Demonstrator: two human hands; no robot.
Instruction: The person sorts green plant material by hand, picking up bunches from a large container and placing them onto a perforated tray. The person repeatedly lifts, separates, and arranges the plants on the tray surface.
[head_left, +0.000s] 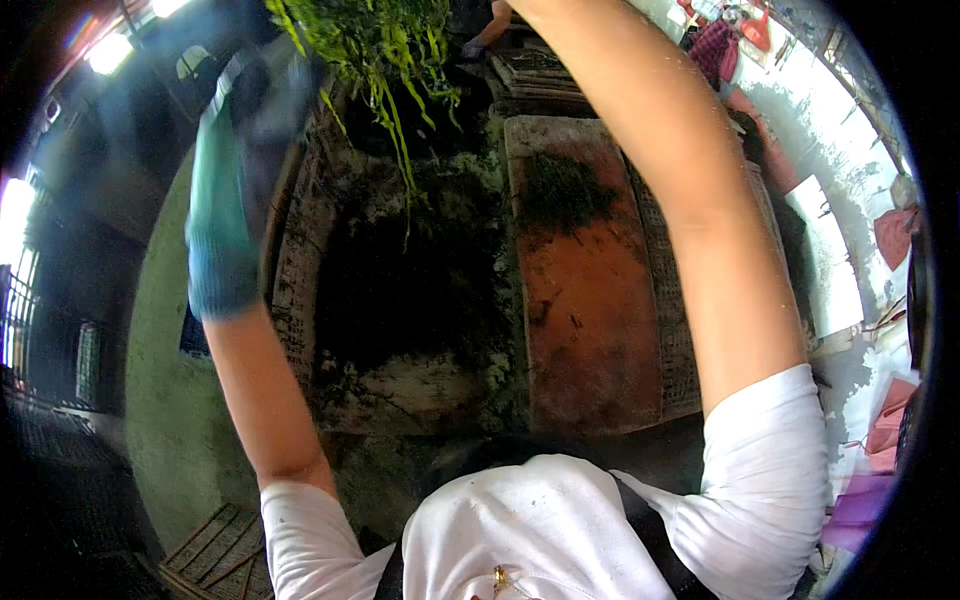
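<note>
My left hand is raised at the upper left in a teal knitted glove with a dark palm side; it is blurred, and its fingers cannot be made out. Just to its right, a bunch of wet green seaweed-like strands hangs down from the top edge, with long thin ends trailing. My bare right arm reaches up past the top edge, so my right hand is out of view. Before me lies a dark heap of similar strands. Beside it, a reddish-brown board bears a small dark green clump.
Stacked flat boards stand at the top centre, near another person's gloved hand and forearm. A pale green curved wall runs along the left. A slatted wooden frame lies at the lower left. Cloths hang along the white wall at right.
</note>
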